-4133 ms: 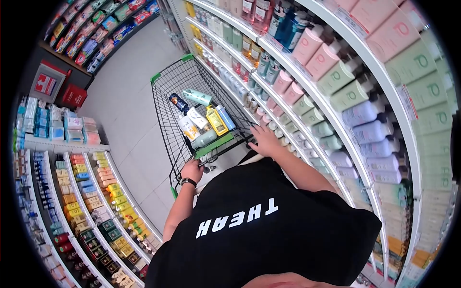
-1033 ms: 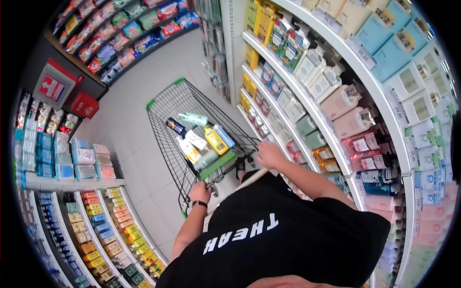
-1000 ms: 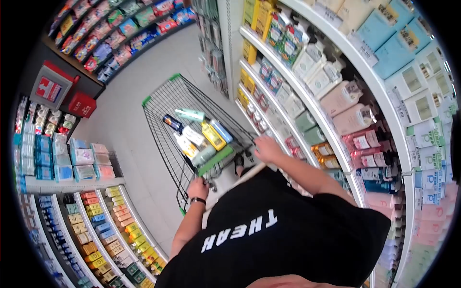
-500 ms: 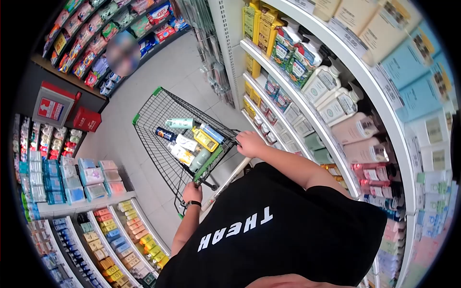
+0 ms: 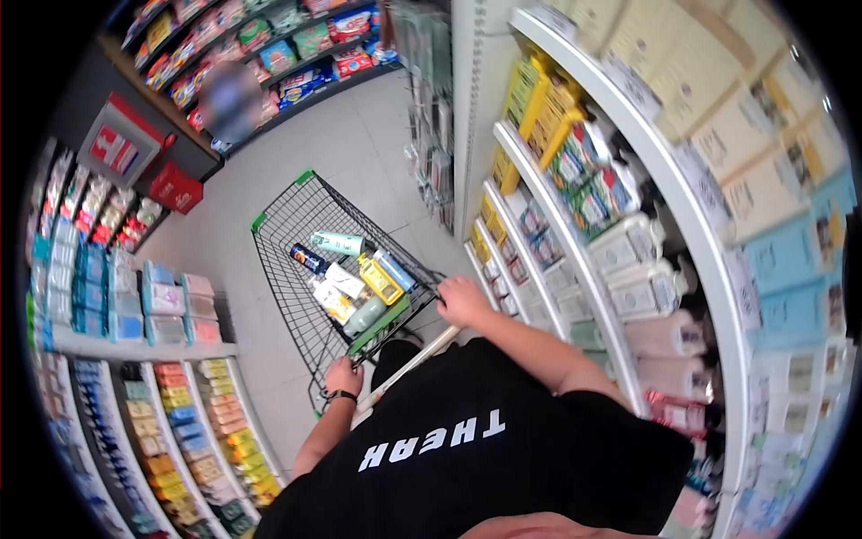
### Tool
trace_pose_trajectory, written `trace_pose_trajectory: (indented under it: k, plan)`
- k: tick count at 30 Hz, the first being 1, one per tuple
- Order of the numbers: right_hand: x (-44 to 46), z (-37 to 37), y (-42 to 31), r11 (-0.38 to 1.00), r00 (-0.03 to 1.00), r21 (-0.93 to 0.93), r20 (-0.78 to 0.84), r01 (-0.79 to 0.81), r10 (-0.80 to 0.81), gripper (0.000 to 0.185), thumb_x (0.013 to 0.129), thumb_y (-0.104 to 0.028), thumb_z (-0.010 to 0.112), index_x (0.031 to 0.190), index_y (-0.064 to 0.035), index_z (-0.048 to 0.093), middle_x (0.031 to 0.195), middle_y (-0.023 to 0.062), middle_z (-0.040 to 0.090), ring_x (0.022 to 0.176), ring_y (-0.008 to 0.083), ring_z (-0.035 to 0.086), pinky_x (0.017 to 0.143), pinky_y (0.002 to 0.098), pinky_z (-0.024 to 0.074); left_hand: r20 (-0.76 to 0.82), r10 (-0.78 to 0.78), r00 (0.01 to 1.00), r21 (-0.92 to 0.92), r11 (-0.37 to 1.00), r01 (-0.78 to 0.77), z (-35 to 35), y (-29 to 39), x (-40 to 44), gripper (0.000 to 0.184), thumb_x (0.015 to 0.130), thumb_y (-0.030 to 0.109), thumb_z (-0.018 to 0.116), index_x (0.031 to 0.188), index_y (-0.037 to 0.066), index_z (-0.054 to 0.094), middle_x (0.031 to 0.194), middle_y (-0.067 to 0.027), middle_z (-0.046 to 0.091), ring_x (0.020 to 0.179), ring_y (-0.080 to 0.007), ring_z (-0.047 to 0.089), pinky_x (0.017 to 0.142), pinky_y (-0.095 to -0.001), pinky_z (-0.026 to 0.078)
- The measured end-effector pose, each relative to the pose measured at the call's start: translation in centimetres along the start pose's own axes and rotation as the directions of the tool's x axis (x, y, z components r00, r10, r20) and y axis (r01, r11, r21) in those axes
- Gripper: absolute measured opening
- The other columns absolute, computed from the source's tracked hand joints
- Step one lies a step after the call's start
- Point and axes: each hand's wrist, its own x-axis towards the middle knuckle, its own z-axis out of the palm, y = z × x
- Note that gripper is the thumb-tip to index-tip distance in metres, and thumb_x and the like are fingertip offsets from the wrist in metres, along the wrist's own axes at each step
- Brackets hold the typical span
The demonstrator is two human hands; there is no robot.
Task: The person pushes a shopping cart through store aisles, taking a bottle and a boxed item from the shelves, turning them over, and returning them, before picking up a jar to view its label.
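Observation:
A wire shopping cart (image 5: pixel 287 269) with green corners stands in front of me. My left hand (image 5: pixel 343 377), with a dark band at the wrist, is closed on the left end of its handle. My right hand (image 5: pixel 462 302) is wrapped round the handle's right end. Inside the cart, near the handle, lie several products: a yellow bottle (image 5: pixel 380 279), a pale green bottle (image 5: pixel 338 242), a dark blue container (image 5: pixel 308 258), a white and orange pack (image 5: pixel 333 302), a grey-green bottle (image 5: pixel 364 317) and a blue item (image 5: pixel 394 269) beside the yellow bottle.
Tall shelves of bottles (image 5: pixel 628 296) run close along the right. Low shelves (image 5: pixel 184 422) and stacked packs (image 5: pixel 164 301) line the left. Red boxes (image 5: pixel 175 187) stand beyond them. Bagged goods (image 5: pixel 305 85) fill the back shelves, with a blurred shape (image 5: pixel 231 101) before them. Grey floor (image 5: pixel 346 135) lies ahead.
The cart and my hands have moved forward along the aisle, past the pink and green bottles. Yellow boxes on the right shelf are nearer. Both hands remain on the handle.

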Motion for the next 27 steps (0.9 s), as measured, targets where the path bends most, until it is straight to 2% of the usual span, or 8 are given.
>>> trace_pose_trajectory:
  k: [1, 3, 4, 6, 8, 9, 20, 27]
  plan:
    - [0.1, 0.3, 0.0, 0.998, 0.999, -0.04, 0.018, 0.038, -0.037, 0.029, 0.09, -0.03, 0.061, 0.106, -0.0065, 0.067, 0.114, 0.0105, 0.066, 0.114, 0.0312, 0.06, 0.098, 0.0494, 0.0474, 0.012, 0.012, 1.0, 0.007, 1.0, -0.012, 0.6, -0.4, 0.5, 0.021, 0.083, 0.029, 0.073, 0.092, 0.011, 0.067, 0.097, -0.0099, 0.068, 0.094, -0.0335, 0.066, 0.08, -0.0489, 0.055]
    - [0.4, 0.7, 0.2, 0.994, 0.979, 0.068, -0.192, 0.086, -0.071, 0.026, 0.089, -0.028, 0.063, 0.102, -0.005, 0.066, 0.11, 0.0129, 0.067, 0.109, 0.0339, 0.062, 0.093, 0.0495, 0.05, 0.095, -0.06, 0.994, -0.008, 0.998, 0.061, 1.1, -0.9, 0.8, 0.023, 0.083, 0.031, 0.073, 0.095, 0.011, 0.066, 0.097, -0.0104, 0.068, 0.092, -0.0336, 0.067, 0.077, -0.0492, 0.055]
    - [1.1, 0.4, 0.7, 0.986, 0.978, 0.036, -0.136, 0.165, -0.159, 0.026, 0.089, -0.028, 0.063, 0.102, -0.005, 0.066, 0.11, 0.0129, 0.067, 0.109, 0.0339, 0.062, 0.093, 0.0495, 0.05, 0.121, -0.036, 0.992, -0.014, 0.999, 0.038, 0.6, -0.6, 1.0, 0.023, 0.084, 0.031, 0.072, 0.094, 0.012, 0.066, 0.096, -0.0112, 0.067, 0.093, -0.0332, 0.067, 0.078, -0.0487, 0.055]
    - [1.5, 0.4, 0.6, 0.995, 0.991, 0.04, -0.103, 0.088, -0.083, 0.026, 0.088, -0.026, 0.065, 0.1, -0.0032, 0.066, 0.106, 0.0155, 0.067, 0.106, 0.037, 0.063, 0.09, 0.0504, 0.0513, 0.086, -0.021, 0.996, 0.003, 1.0, 0.021, -0.6, 0.2, 1.1, 0.022, 0.085, 0.03, 0.071, 0.092, 0.01, 0.065, 0.096, -0.0123, 0.067, 0.096, -0.0342, 0.066, 0.08, -0.048, 0.054]
    - [2.1, -1.1, -0.1, 0.995, 1.0, 0.099, 0.002, 0.001, -0.002, 0.041, 0.087, -0.027, 0.068, 0.119, -0.0014, 0.067, 0.125, 0.018, 0.067, 0.121, 0.0375, 0.059, 0.104, 0.047, 0.0485, 0.018, 0.013, 1.0, -0.044, 0.999, -0.013, -0.5, -0.2, 1.6, 0.024, 0.083, 0.031, 0.075, 0.089, 0.01, 0.065, 0.096, -0.0105, 0.065, 0.094, -0.0331, 0.066, 0.078, -0.0478, 0.055]
    - [2.4, 0.8, 1.0, 0.992, 0.976, 0.053, -0.19, 0.114, -0.102, 0.036, 0.087, -0.029, 0.067, 0.11, -0.0025, 0.067, 0.115, 0.0151, 0.068, 0.111, 0.0362, 0.063, 0.092, 0.052, 0.0512, -0.014, 0.002, 1.0, -0.039, 0.999, -0.003, -0.3, -0.2, 1.7, 0.027, 0.081, 0.033, 0.077, 0.089, 0.011, 0.065, 0.094, -0.009, 0.065, 0.094, -0.0314, 0.066, 0.078, -0.0471, 0.055]
    - [9.3, 0.2, 0.2, 0.989, 0.988, 0.017, -0.04, 0.147, -0.146, 0.043, 0.085, -0.024, 0.07, 0.119, 0.0003, 0.061, 0.121, 0.0227, 0.062, 0.114, 0.0424, 0.058, 0.099, 0.0501, 0.0479, -0.043, 0.021, 0.999, -0.046, 0.999, -0.023, -1.6, -2.1, 7.3, 0.02, 0.081, 0.03, 0.073, 0.085, 0.012, 0.065, 0.089, -0.0067, 0.066, 0.088, -0.0303, 0.066, 0.077, -0.0446, 0.055]
    - [15.8, 0.3, -1.6, 0.986, 0.985, -0.037, 0.067, 0.161, -0.158, 0.052, 0.086, -0.028, 0.068, 0.129, -0.0013, 0.057, 0.129, 0.0188, 0.062, 0.121, 0.0415, 0.055, 0.103, 0.049, 0.0476, -0.107, 0.019, 0.994, -0.061, 0.998, -0.026, -3.0, -4.9, 12.4, 0.021, 0.079, 0.028, 0.075, 0.084, 0.011, 0.064, 0.089, -0.007, 0.066, 0.089, -0.0297, 0.067, 0.078, -0.0433, 0.055]
